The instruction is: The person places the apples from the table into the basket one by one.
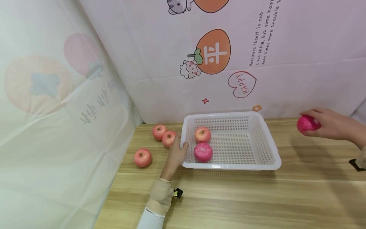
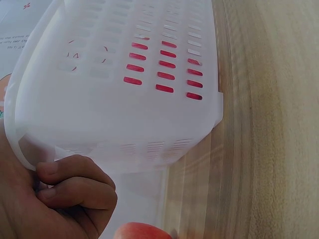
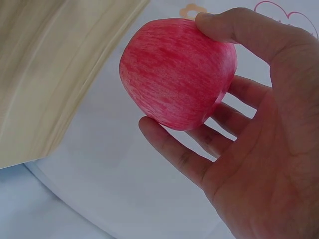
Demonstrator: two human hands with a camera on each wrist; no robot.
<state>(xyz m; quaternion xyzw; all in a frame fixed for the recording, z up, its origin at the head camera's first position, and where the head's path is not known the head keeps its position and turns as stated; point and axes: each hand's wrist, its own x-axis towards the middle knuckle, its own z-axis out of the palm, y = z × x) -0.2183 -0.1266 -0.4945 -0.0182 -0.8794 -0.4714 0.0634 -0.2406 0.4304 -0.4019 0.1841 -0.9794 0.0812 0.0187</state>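
Observation:
A white perforated plastic basket [image 1: 228,167] stands on the wooden table, with two apples at its left end: a paler red apple [image 1: 202,135] behind a deep pink apple [image 1: 203,152]. My left hand [image 1: 176,153] grips the basket's left rim; in the left wrist view its curled fingers [image 2: 82,191] show at the rim's corner. Off to the right, above the table, my right hand [image 1: 328,123] holds another deep pink apple [image 1: 306,125]. The right wrist view shows thumb and fingers spread around this apple [image 3: 177,74].
Left of the basket lie three red apples: one at the back [image 1: 159,132], one close by my left hand [image 1: 169,139], and one nearer the front [image 1: 143,157]. A printed white cloth [image 1: 160,95] hangs behind the table, and another cloth [image 1: 57,143] hangs along its left side.

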